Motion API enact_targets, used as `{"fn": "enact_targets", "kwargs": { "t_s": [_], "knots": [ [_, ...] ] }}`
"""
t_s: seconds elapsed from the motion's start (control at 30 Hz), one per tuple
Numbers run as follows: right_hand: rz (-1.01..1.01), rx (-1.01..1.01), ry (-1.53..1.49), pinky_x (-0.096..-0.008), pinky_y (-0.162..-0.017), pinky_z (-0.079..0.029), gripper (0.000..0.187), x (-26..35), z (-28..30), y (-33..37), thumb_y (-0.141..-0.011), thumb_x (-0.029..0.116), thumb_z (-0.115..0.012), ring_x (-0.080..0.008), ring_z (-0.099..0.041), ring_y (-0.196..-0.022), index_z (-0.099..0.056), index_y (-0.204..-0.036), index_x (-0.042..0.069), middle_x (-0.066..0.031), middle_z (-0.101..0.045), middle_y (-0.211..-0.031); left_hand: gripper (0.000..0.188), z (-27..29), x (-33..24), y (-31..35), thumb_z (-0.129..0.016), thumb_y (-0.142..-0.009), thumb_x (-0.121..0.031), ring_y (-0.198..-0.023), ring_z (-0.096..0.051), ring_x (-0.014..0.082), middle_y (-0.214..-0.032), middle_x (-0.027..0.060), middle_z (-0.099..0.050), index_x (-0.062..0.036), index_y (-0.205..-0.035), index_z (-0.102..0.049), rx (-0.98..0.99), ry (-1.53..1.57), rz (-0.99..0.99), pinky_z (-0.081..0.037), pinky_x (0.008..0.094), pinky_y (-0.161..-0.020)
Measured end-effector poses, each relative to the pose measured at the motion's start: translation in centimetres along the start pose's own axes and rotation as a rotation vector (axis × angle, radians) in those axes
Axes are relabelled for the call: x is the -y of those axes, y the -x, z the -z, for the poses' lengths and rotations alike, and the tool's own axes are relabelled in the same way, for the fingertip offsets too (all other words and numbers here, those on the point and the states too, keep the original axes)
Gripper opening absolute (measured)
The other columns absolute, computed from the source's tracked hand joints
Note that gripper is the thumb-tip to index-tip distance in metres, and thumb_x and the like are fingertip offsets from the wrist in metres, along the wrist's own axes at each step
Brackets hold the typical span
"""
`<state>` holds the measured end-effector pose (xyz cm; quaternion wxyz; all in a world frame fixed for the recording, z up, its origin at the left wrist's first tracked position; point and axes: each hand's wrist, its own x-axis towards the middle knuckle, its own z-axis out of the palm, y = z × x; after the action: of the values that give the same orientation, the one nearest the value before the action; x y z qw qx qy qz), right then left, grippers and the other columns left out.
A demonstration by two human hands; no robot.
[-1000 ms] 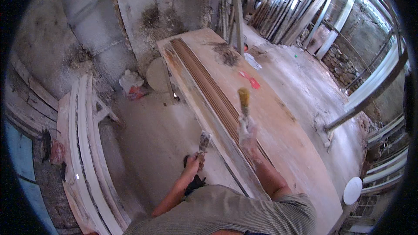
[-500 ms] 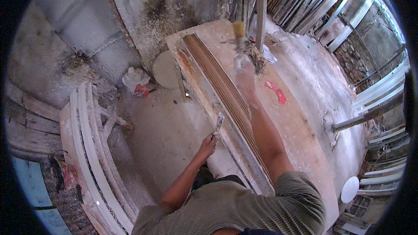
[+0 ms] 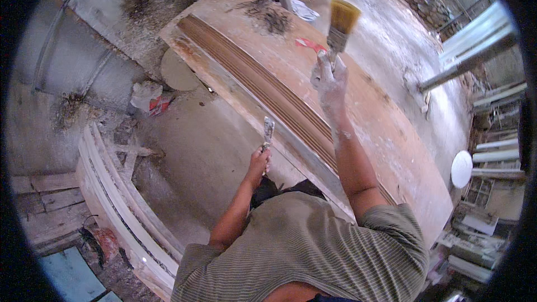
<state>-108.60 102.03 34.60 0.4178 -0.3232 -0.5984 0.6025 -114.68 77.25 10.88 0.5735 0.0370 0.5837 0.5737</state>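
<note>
My right hand point(image 3: 331, 81), whitened with dust or plaster, is closed round the handle of a wide paintbrush point(image 3: 342, 22). Its yellowish bristles point up and away, raised over the far side of the table. In my left hand point(image 3: 259, 162) is a scraper point(image 3: 269, 130) with a stained blade, gripped by its handle near the table's near edge. Between the hands a long brown grooved moulding point(image 3: 254, 81) runs diagonally along the tabletop. The brush is apart from the moulding.
The worn wooden table point(image 3: 391, 134) bears a heap of dark strands point(image 3: 268, 17) and a red scrap point(image 3: 309, 45). Long pale mouldings point(image 3: 120, 201) lie at the left. A plastic bag point(image 3: 146, 96) and a round disc point(image 3: 178, 71) are on the floor. A white round lid point(image 3: 462, 169) stands at right.
My right hand with the paintbrush has come back from the table's far end and up to the right. The left hand still holds the scraper. The whole view has shifted.
</note>
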Motion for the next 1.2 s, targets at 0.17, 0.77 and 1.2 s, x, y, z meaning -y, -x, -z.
{"fn": "enact_targets", "kwargs": {
  "t_s": [0.17,0.77,1.2],
  "knots": [
    [0.026,0.168,0.766,-0.0396,-0.064,-0.047,0.017,-7.6,10.8,7.1,-0.093,0.017,-0.055,-0.0234,-0.058,-0.068,-0.063,-0.099,0.003,-0.0053,-0.063,-0.07,0.015,-6.6,4.3,6.1,-0.051,-0.096,-0.023,-0.048,-0.042,0.0046,-0.068,-0.0052,-0.045,-0.0131,-0.107,-0.056,-0.144,-0.041,0.039,-0.032,0.0207,-0.041],
    [0.075,-0.266,0.27,-0.0452,-0.054,-0.044,0.013,4.2,48.7,45.2,-0.089,0.013,-0.058,-0.0347,-0.057,-0.057,-0.058,-0.089,0.0,-0.0242,-0.057,-0.069,0.028,-24.3,32.4,29.3,-0.053,-0.097,-0.023,-0.051,-0.043,0.0039,-0.072,-0.0052,-0.046,-0.0111,-0.122,-0.055,0.003,-0.079,-0.043,-0.035,0.0203,-0.042],
    [-0.204,0.081,1.212,-0.0426,-0.051,-0.041,0.021,8.2,74.6,68.5,-0.093,0.021,-0.056,-0.021,-0.057,-0.065,-0.06,-0.093,0.001,-0.0139,-0.054,-0.068,0.037,-36.3,49.8,47.3,-0.051,-0.098,-0.021,-0.053,-0.042,0.0044,-0.074,-0.0038,-0.046,-0.0107,-0.134,-0.048,0.14,0.021,0.055,-0.034,0.0209,-0.041]
  ]
}}
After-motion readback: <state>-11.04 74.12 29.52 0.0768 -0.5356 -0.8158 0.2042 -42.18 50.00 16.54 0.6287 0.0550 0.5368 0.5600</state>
